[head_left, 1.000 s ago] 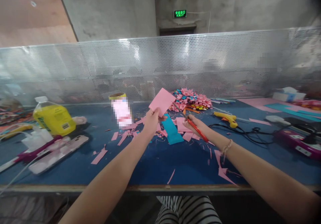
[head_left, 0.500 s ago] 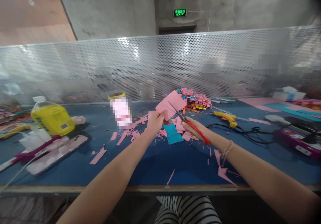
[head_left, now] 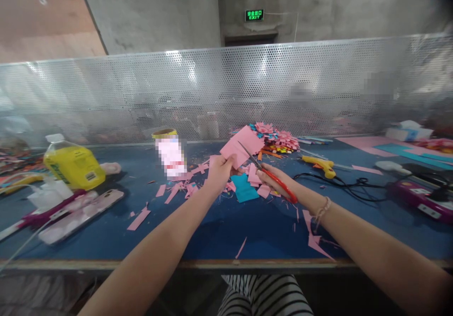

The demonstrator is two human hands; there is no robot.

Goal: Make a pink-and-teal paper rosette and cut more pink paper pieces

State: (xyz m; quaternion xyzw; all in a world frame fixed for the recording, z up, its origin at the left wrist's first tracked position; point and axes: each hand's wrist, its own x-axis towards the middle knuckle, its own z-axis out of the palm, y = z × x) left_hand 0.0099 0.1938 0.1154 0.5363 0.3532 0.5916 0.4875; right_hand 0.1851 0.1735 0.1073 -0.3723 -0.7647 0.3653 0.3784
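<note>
Pinched in my left hand (head_left: 222,167) is a sheet of pink paper (head_left: 244,142), raised above the table at a tilt. My right hand (head_left: 274,177) grips red-handled scissors (head_left: 283,187), whose blades lie across the right part of the paper. Whether the blades are parted there is hard to make out. Beneath my hands lies a piece of blue paper (head_left: 245,187) among pink paper scraps (head_left: 193,188). Behind the sheet, a pile of pink and blue paper flowers (head_left: 279,137) partly shows.
A yellow glue gun (head_left: 320,165) and a purple power strip (head_left: 421,200) with black cables lie right. At left are a jug of yellow liquid (head_left: 76,167), a phone (head_left: 83,217) and a cardboard tube (head_left: 165,134). A perforated metal screen (head_left: 226,94) stands behind the blue table (head_left: 219,240).
Hardly anything differs. The view has shifted slightly, while both hands keep the same hold on the pink paper and the scissors.
</note>
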